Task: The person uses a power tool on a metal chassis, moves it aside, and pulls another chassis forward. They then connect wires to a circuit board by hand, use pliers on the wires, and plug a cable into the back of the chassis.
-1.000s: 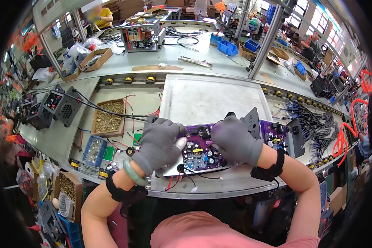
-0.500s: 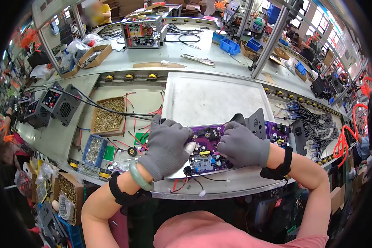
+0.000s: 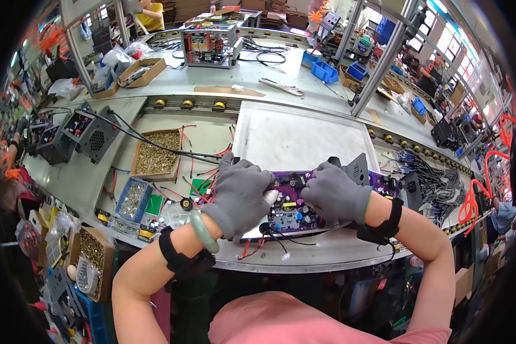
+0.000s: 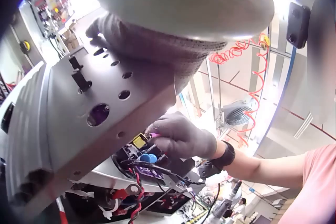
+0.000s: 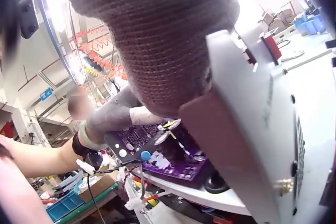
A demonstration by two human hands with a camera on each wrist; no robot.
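Note:
In the head view a purple circuit board (image 3: 289, 215), crowded with parts, lies in front of me on a white tray. My gloved left hand (image 3: 238, 195) grips the grey metal panel (image 4: 107, 95) at its left end; the left wrist view shows the panel's round holes and two black posts. The left thumb, in a white covering, points onto the board. My gloved right hand (image 3: 338, 198) lies over the board's right part, fingers and thumb curled at it; a small pink-purple piece (image 4: 154, 135) shows by its fingertips. Another grey panel (image 5: 236, 124) hides part of that hand in the right wrist view.
Left stand a box of brass screws (image 3: 156, 152) and a blue bin (image 3: 133, 199) of small metal parts. A large white tray (image 3: 304, 135) lies beyond the board. A second board with panels (image 3: 410, 192) and a cable bundle (image 3: 436, 178) are right. Wires (image 3: 284, 246) hang in front.
The head view has shifted slightly. The right hand's thumb sits a little nearer the front of the board than a second ago. The left hand keeps its grip at the left end.

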